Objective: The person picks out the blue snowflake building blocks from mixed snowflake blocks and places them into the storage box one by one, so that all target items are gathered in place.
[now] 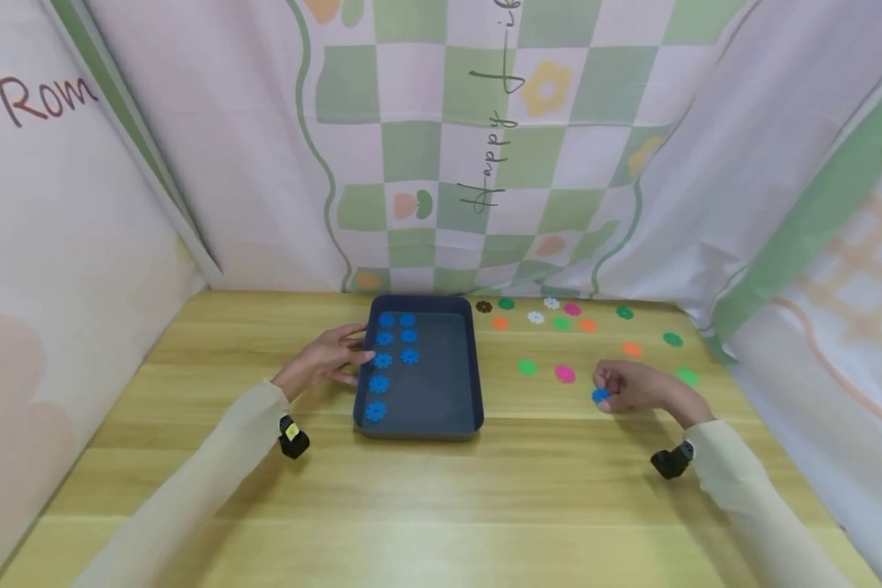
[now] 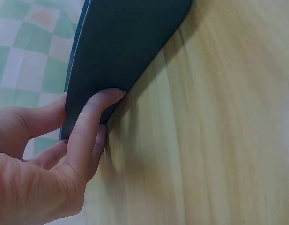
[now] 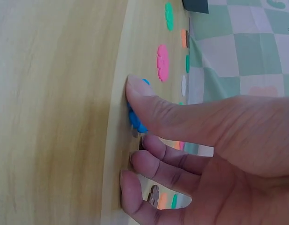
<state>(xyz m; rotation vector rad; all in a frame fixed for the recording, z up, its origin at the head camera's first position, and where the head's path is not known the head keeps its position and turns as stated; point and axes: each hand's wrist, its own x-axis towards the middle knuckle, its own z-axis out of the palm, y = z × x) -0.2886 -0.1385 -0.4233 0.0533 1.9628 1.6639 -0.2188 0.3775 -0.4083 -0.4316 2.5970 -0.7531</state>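
Observation:
A dark rectangular tray [image 1: 441,392] lies on the table, with several blue flower-shaped pieces [image 1: 379,384] in two columns along its left part. At the tray's left side, my left hand [image 1: 331,353] grips the wall, thumb at the rim and fingers against the outside; the left wrist view shows these fingers [image 2: 85,131] on the dark wall. To the right of the tray, my right hand [image 1: 635,386] pinches a blue flower piece [image 1: 600,395] just over the tabletop. In the right wrist view the thumb partly covers this blue piece [image 3: 137,122].
Loose flower pieces lie right of the tray: pink [image 1: 564,374], light green [image 1: 527,367], orange [image 1: 632,349], white [image 1: 535,317], dark green [image 1: 672,339] and brown [image 1: 483,307]. Another brown piece [image 3: 153,196] shows beyond my right fingers. A patterned curtain [image 1: 485,163] hangs behind the table.

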